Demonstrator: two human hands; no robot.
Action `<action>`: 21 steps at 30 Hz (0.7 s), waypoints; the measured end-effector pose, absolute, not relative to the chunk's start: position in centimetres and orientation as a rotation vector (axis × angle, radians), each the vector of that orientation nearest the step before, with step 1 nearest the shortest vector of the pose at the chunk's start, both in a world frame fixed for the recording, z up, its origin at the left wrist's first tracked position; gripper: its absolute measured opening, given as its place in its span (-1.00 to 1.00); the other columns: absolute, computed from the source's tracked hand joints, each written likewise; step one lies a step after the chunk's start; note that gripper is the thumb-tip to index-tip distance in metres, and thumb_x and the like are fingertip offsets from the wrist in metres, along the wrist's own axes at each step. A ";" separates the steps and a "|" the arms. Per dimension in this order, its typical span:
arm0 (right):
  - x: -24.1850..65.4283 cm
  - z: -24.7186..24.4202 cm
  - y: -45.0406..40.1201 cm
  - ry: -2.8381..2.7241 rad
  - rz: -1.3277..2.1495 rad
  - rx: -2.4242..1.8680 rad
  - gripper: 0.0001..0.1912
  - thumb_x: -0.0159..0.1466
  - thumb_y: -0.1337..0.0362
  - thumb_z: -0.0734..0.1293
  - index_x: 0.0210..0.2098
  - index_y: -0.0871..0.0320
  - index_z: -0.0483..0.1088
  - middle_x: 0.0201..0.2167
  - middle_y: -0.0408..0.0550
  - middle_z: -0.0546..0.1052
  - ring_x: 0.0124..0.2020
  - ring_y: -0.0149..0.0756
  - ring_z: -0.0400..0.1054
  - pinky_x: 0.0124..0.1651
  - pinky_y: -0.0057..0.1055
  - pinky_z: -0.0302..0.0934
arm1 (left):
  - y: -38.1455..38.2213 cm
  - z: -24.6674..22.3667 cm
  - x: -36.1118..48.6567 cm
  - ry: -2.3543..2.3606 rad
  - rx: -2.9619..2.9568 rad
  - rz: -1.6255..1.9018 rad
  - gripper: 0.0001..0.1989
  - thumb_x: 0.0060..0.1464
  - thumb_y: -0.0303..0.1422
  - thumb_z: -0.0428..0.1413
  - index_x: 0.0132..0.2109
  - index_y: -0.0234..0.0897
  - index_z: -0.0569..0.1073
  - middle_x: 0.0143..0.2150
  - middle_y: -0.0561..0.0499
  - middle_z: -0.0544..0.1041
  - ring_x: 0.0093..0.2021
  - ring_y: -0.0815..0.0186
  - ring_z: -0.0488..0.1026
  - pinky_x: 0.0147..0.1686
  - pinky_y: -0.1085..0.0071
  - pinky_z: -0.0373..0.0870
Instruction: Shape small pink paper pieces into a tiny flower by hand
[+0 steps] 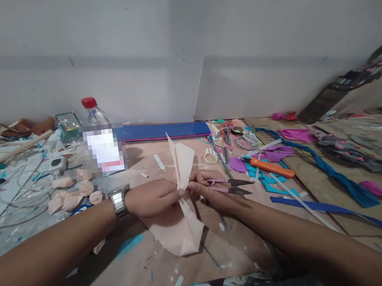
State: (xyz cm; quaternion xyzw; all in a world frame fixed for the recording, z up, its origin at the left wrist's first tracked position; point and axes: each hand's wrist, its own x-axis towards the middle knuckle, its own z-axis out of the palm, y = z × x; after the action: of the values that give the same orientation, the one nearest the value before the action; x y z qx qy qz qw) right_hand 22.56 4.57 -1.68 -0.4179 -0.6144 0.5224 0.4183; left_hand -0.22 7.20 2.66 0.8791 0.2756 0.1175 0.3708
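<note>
A sheet of pale peach crepe-like paper [179, 232] is gathered at a narrow waist, fanning out above and hanging wider below. My left hand [154, 196], with a metal watch [119, 202] on its wrist, pinches this waist from the left. On the other side, the thumb and fingers of my right hand [209, 189] close on the same gather. A pair of scissors [238, 186] with pink handles is tucked in my right hand, blades pointing right. The fingertips partly hide the gathered part.
Crumpled peach paper pieces [68, 197] lie left. Behind stand a lit phone [104, 149] and a red-capped bottle [95, 113], near blue sheets [165, 130]. An orange utility knife [272, 167], a tape roll [210, 156], blue strips [324, 210] and paper scraps crowd the right.
</note>
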 end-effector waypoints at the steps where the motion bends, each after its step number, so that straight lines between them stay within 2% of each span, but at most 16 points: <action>1: 22.5 -1.7 4.5 -1.532 1.301 -1.068 -0.39 0.21 -0.13 0.49 -0.55 0.08 0.08 -0.52 -0.22 0.35 -0.50 -0.42 0.17 -0.45 -0.44 0.04 | 7.0 2.6 -0.1 0.658 2.272 0.257 -0.40 0.45 -0.01 -0.20 -0.27 -0.29 0.55 -0.28 -0.09 0.62 -0.30 0.24 0.47 -0.21 0.37 0.37; 4: 22.3 -1.5 4.4 -1.569 1.234 -1.160 -0.35 0.16 -0.11 0.53 -0.58 0.08 0.04 -0.58 -0.26 0.20 -0.54 -0.45 0.04 -0.50 -0.44 -0.08 | 6.8 2.3 0.2 0.592 2.321 0.203 -0.40 0.46 -0.04 -0.21 -0.33 -0.31 0.50 -0.32 -0.12 0.59 -0.36 0.26 0.42 -0.27 0.35 0.31; 8: 22.4 -1.4 4.3 -1.534 1.169 -1.170 -0.36 0.21 -0.09 0.49 -0.58 0.06 0.01 -0.60 -0.28 0.11 -0.56 -0.44 -0.04 -0.52 -0.42 -0.12 | 7.2 2.3 0.2 0.638 2.283 0.245 -0.43 0.43 -0.05 -0.13 -0.45 -0.28 0.41 -0.46 -0.04 0.49 -0.47 0.32 0.33 -0.38 0.37 0.23; 12: 23.0 -0.9 5.2 -1.418 1.072 -1.154 -0.40 0.23 -0.01 0.50 -0.57 0.05 0.03 -0.58 -0.24 0.19 -0.53 -0.40 0.06 -0.48 -0.41 0.01 | 8.1 2.6 -0.3 0.695 2.046 0.395 -0.48 0.39 -0.05 -0.03 -0.43 -0.30 0.48 -0.43 -0.03 0.55 -0.42 0.30 0.41 -0.33 0.39 0.33; 17: 24.0 -0.6 7.2 -1.349 0.914 -1.042 -0.41 0.26 0.03 0.49 -0.58 0.06 0.04 -0.48 -0.18 0.37 -0.42 -0.33 0.29 -0.29 -0.32 0.27 | 9.2 2.4 -0.8 0.706 1.607 0.650 -0.54 0.32 -0.03 0.08 -0.30 -0.34 0.56 -0.30 -0.12 0.63 -0.26 0.20 0.56 -0.14 0.29 0.49; 21: 24.8 -1.8 8.8 -1.269 0.912 -1.008 -0.40 0.27 0.02 0.47 -0.56 0.05 -0.01 -0.47 -0.19 0.37 -0.39 -0.31 0.31 -0.26 -0.31 0.29 | 10.2 2.1 -1.1 0.823 1.446 0.771 -0.58 0.31 -0.07 0.11 -0.35 -0.34 0.50 -0.41 -0.06 0.55 -0.38 0.31 0.50 -0.22 0.33 0.48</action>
State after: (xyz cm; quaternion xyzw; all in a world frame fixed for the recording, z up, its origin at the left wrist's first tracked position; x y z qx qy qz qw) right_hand 24.81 8.80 -1.85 -0.4343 -0.5470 0.3930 0.5981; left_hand -1.06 10.19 2.08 0.6259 0.3562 0.3339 0.6082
